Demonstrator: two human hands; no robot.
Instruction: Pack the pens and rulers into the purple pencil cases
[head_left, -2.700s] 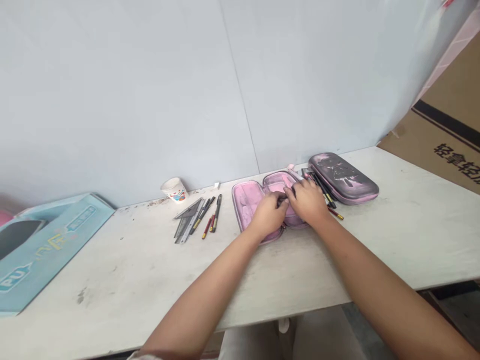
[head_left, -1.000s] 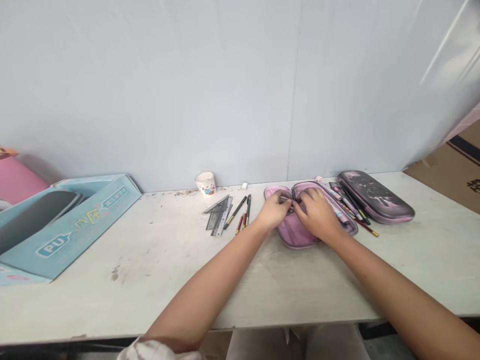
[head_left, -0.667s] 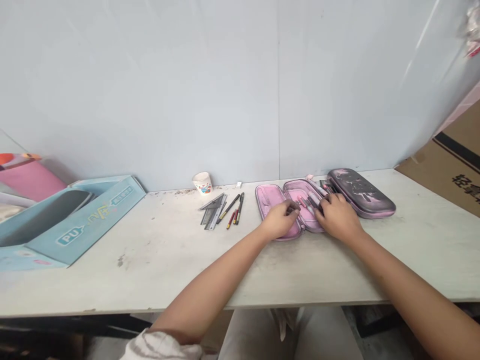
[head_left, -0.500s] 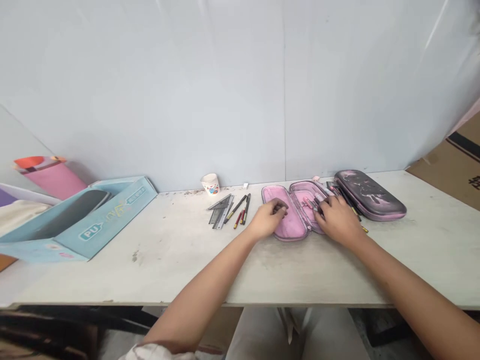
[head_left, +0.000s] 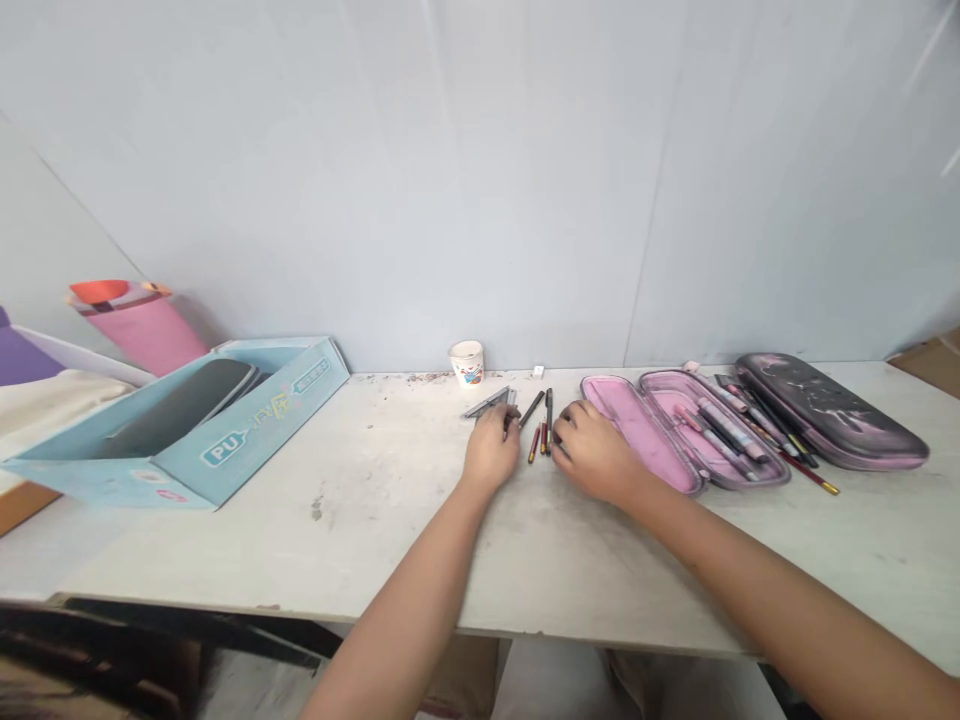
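My left hand (head_left: 491, 445) rests over the grey set squares (head_left: 487, 402), partly covering them. Its fingers are loosely bent, and their tips reach the lower end of a black pen (head_left: 532, 408). To the right, my right hand (head_left: 596, 455) is loosely curled beside a second black pen (head_left: 549, 410), fingertips down at the table. Short dark-red pencils (head_left: 534, 443) lie between the hands. The pink pencil case (head_left: 664, 445) lies unzipped and spread flat right of my right hand, with several pens (head_left: 731, 430) in its far half.
A dark closed pencil case (head_left: 832, 410) lies at the right, with loose pens and a red pencil (head_left: 814, 478) beside it. Against the wall stand a paper cup (head_left: 467, 363) and a small white eraser (head_left: 538, 371). A light-blue box (head_left: 255, 430) holding a grey case (head_left: 180, 410) stands left.
Both hands have left the pink pencil case and moved left to the set squares and pens. The view has turned left. More pens now show in the case.
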